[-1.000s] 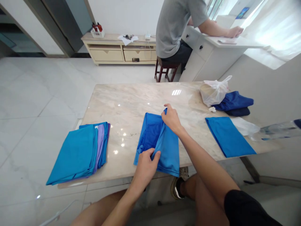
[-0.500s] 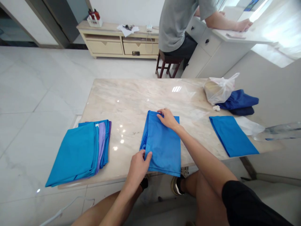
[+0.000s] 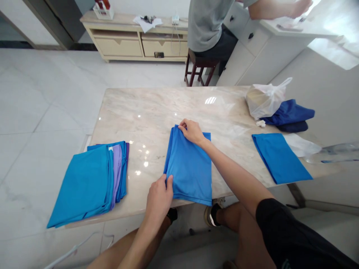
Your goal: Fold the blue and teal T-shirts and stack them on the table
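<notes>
A folded blue cloth [image 3: 192, 168] lies at the middle of the marble-look table [image 3: 151, 102], its lower edge at the table's near side. My left hand [image 3: 160, 194] pinches the cloth's left edge near the bottom, thumb on top. At the top left corner, my right hand [image 3: 190, 130] grips the same cloth between thumb and fingers. To the left lies a stack of folded cloths [image 3: 81, 183] in teal, lilac, blue and purple. Another folded blue cloth [image 3: 280, 158] rests at the right.
At the back right are a tied white plastic bag [image 3: 263, 101] and a dark blue crumpled cloth [image 3: 293, 112]. A clear plastic bottle [image 3: 336, 152] lies at the right edge. Beyond the table, a person in a grey shirt [image 3: 207, 26] sits on a stool [image 3: 198, 65] beside a low cabinet [image 3: 117, 46].
Both hands have drawn the cloth's left edge leftward, and the gap between its layers there has closed. The right hand sits nearer the top left corner. The whole view has shifted slightly.
</notes>
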`<action>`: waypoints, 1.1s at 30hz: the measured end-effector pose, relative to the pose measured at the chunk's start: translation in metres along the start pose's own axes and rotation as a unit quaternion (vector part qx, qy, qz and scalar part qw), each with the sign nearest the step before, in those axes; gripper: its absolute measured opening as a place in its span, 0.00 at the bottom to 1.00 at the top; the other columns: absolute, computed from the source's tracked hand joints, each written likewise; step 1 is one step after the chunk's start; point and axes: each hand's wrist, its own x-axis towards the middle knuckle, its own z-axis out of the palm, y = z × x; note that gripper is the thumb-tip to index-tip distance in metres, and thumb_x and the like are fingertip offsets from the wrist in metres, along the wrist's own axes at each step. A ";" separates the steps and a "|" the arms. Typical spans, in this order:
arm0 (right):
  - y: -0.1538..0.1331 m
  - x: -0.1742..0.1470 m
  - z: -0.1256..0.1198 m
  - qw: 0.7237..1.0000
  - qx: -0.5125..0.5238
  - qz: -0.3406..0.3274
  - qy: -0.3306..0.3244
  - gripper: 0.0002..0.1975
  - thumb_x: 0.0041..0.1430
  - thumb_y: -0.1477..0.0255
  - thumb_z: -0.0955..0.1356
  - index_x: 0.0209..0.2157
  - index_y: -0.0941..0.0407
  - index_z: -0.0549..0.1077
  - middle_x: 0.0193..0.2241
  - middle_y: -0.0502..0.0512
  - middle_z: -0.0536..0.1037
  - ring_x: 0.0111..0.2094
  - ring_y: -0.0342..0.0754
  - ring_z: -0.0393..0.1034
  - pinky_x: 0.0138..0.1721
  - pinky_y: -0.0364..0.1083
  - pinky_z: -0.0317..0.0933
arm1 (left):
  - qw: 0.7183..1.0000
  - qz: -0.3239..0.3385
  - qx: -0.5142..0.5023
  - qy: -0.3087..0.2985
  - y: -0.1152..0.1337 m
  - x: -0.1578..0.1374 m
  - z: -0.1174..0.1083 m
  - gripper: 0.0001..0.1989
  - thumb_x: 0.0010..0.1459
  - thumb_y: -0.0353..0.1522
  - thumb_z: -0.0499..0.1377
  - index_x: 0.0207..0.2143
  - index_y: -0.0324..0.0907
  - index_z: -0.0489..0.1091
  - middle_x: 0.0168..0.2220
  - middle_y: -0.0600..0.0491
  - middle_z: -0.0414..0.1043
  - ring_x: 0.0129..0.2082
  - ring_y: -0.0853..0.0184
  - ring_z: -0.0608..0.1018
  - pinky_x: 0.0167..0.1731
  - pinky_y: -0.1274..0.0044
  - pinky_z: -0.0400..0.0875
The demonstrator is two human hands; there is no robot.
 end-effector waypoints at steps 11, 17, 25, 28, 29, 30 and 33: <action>0.017 0.014 0.006 0.992 -0.044 -0.074 0.087 0.11 0.78 0.72 0.63 0.50 0.56 0.78 0.47 0.63 0.83 0.52 0.58 0.73 0.57 0.53 0.63 | 0.966 -0.066 0.250 -0.002 -0.001 -0.001 -0.023 0.21 0.80 0.36 0.45 0.48 0.39 0.77 0.42 0.40 0.84 0.42 0.48 0.87 0.34 0.68 0.71; 0.070 -0.031 -0.038 0.993 -0.086 -0.079 0.005 0.11 0.74 0.64 0.69 0.42 0.56 0.79 0.41 0.62 0.80 0.47 0.59 0.71 0.55 0.54 0.63 | 0.951 -0.035 0.303 0.060 -0.010 -0.001 -0.023 0.25 0.80 0.34 0.41 0.44 0.36 0.77 0.39 0.39 0.82 0.42 0.49 0.87 0.35 0.67 0.75; 0.071 -0.051 -0.028 0.991 -0.132 -0.017 0.007 0.15 0.77 0.62 0.65 0.45 0.56 0.79 0.48 0.67 0.80 0.53 0.63 0.69 0.56 0.59 0.62 | 0.943 -0.051 0.326 0.049 -0.016 -0.002 -0.030 0.26 0.77 0.25 0.38 0.47 0.32 0.77 0.40 0.38 0.81 0.41 0.51 0.86 0.32 0.69 0.75; 0.038 -0.068 -0.025 0.983 -0.172 0.008 0.067 0.20 0.78 0.64 0.62 0.59 0.61 0.77 0.59 0.74 0.77 0.60 0.68 0.68 0.60 0.62 0.63 | 0.937 -0.031 0.334 0.095 -0.014 0.000 -0.032 0.23 0.78 0.29 0.42 0.50 0.32 0.77 0.45 0.35 0.81 0.44 0.48 0.85 0.34 0.67 0.77; 0.025 -0.079 -0.023 0.981 -0.178 -0.004 0.073 0.23 0.79 0.65 0.61 0.64 0.62 0.75 0.63 0.75 0.76 0.63 0.68 0.66 0.63 0.63 0.61 | 0.936 -0.004 0.333 0.116 -0.013 0.001 -0.032 0.23 0.78 0.31 0.43 0.53 0.32 0.77 0.48 0.33 0.81 0.48 0.47 0.84 0.37 0.66 0.79; 0.012 -0.092 -0.020 0.981 -0.180 -0.026 0.069 0.25 0.80 0.65 0.59 0.68 0.61 0.72 0.67 0.74 0.73 0.67 0.68 0.64 0.67 0.63 0.59 | 0.935 0.034 0.327 0.135 -0.013 0.004 -0.030 0.23 0.79 0.32 0.44 0.57 0.32 0.76 0.54 0.31 0.80 0.52 0.46 0.83 0.42 0.63 0.80; -0.015 -0.133 0.002 0.981 -0.175 -0.085 0.023 0.31 0.81 0.63 0.57 0.78 0.60 0.61 0.79 0.67 0.58 0.79 0.65 0.47 0.77 0.65 0.45 | 0.928 0.182 0.288 0.149 -0.014 0.011 -0.013 0.26 0.78 0.32 0.46 0.72 0.36 0.68 0.73 0.36 0.69 0.70 0.47 0.73 0.66 0.57 0.71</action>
